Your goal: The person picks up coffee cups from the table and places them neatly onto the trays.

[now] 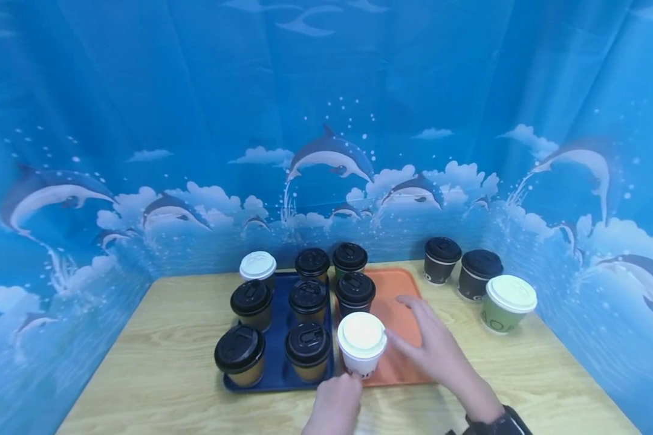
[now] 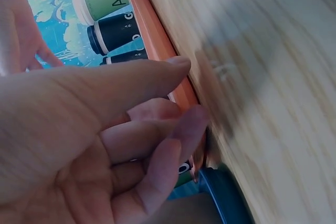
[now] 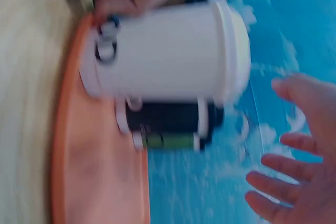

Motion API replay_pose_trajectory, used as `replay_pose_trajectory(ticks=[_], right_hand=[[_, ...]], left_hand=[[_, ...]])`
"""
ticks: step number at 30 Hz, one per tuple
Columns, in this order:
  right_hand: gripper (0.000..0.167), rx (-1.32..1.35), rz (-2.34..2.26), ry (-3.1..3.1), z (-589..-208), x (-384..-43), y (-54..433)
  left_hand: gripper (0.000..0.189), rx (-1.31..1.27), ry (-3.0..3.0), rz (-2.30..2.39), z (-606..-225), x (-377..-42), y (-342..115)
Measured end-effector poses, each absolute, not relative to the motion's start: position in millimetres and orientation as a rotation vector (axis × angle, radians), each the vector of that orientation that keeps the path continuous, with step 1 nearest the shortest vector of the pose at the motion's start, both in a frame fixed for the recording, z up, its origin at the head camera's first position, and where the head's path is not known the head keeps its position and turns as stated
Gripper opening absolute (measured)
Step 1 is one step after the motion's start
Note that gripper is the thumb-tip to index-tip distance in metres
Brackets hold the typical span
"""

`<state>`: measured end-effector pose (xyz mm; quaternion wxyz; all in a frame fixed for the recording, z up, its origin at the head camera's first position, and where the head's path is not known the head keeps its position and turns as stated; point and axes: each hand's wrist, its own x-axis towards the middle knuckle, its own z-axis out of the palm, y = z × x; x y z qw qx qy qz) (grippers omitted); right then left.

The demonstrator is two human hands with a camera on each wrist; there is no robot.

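A white paper cup with a white lid (image 1: 361,343) stands upright at the front left of the orange tray (image 1: 397,362). My left hand (image 1: 338,402) is right at the cup's base, at the tray's front edge. In the left wrist view its thumb is extended and its fingers (image 2: 142,135) bend loosely, with nothing between them. To the cup's right, over the tray, my right hand (image 1: 432,344) has its thumb and fingers spread. The right wrist view shows a gap between those fingers (image 3: 283,166) and the cup. Behind stands a black cup with a black lid (image 1: 355,293).
A blue tray (image 1: 277,338) on the left carries several brown cups with black lids and a white-lidded cup (image 1: 258,267). A green cup (image 1: 350,261) stands at the orange tray's back. On the right are two black cups (image 1: 442,260) and a white-lidded green cup (image 1: 506,305).
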<state>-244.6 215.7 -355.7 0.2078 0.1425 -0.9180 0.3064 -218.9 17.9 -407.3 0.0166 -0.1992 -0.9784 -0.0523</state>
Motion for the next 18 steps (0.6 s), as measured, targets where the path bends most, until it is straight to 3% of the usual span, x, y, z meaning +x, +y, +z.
replay_pose_trajectory(ticks=[6,10,18], right_hand=[[0.048,0.145,0.792,-2.351,-347,-255,273],[0.05,-0.153,0.753,-2.338,-344,-263,317],[0.079,-0.515,0.712,-2.417,-359,-279,372]], left_hand=[[0.025,-0.623,-3.086,-0.155,-405,-220,20],[0.028,-0.627,-3.076,-0.161,-406,-220,19],[0.025,-0.641,-2.956,-0.141,-416,-218,19]])
